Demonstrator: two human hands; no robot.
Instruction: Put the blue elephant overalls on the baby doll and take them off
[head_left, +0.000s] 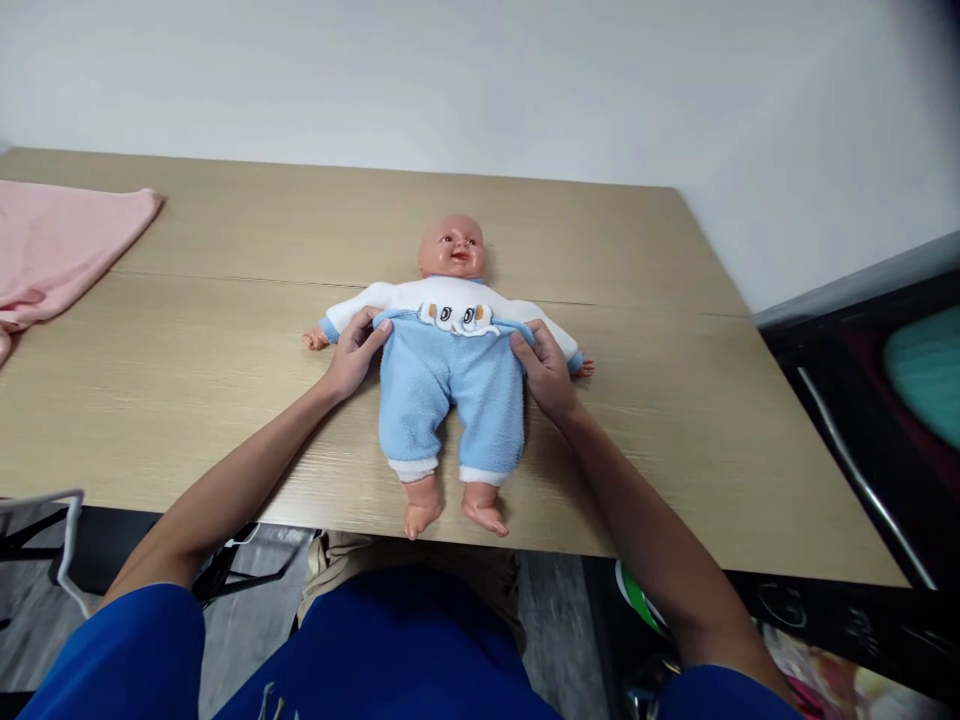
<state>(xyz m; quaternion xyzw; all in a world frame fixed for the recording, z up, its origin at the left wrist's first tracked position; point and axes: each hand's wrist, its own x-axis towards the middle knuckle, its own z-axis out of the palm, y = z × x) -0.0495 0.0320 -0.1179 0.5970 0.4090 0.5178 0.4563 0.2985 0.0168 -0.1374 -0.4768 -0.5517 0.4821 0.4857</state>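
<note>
A baby doll [454, 250] lies on its back on the wooden table, head toward the wall and bare feet by the front edge. It wears a white top [397, 296] with light blue cuffs and fuzzy light blue pants [450, 380] with white hems. White cartoon shapes with eyes show at the waist. My left hand [358, 350] pinches the pants' waistband at one side, thumb on top. At the opposite side my right hand [546, 368] grips the same waistband, which is stretched wide between both hands across the doll's belly.
Pink cloth [60, 240] lies at the table's [675, 420] left end. A white wall [337, 80] rises behind. On the right, beside the table, stands a dark object [847, 420] with a metal bar. A white cable [71, 550] hangs at the lower left.
</note>
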